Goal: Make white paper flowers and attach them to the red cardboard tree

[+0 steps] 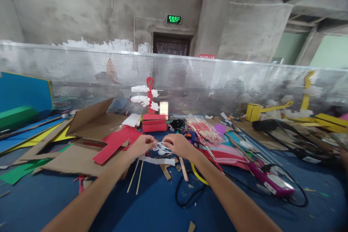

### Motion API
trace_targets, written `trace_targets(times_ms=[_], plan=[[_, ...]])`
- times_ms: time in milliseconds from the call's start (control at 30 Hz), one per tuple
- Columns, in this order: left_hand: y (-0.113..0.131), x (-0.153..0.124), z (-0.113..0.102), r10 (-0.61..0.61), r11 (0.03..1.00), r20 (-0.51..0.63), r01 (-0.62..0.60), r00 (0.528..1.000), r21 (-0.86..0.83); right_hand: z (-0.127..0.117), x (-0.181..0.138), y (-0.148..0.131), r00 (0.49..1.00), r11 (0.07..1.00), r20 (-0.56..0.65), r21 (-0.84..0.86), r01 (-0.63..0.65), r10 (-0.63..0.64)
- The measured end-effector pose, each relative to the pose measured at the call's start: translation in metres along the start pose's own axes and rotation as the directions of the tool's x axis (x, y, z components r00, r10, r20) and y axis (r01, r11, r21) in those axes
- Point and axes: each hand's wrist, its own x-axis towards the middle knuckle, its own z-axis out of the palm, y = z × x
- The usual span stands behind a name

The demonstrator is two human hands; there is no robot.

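Note:
My left hand and my right hand meet over the table's middle, fingers pinched. Between them is a thin, crumpled white piece, which looks like paper or tissue; its exact kind is unclear. Both hands seem closed on it. Below them lie a flat white strip and two thin wooden sticks. Just behind my hands stands a red cardboard model with a hooked upright post and white tufts on its sides. A red cardboard piece lies beside my left hand.
Brown cardboard covers the left side, near blue board. To the right are a bag of sticks, a purple tool with a black cable and yellow cardboard models. A perforated metal screen bounds the back.

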Motion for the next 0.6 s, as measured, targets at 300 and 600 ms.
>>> trace_targets(times_ms=[300,600], plan=[[-0.0005,0.0013,0.0003,-0.003,1.0,0.008,0.003,1.0,-0.01,0.001,0.0002,0.0008,0.994,0.995,-0.067,0.039,-0.087,0.089],[0.0008,0.001,-0.0008,0.016,1.0,0.031,-0.016,0.999,0.01,-0.0018,-0.0002,-0.0064,0.991,0.99,0.047,-0.058,-0.125,0.128]])
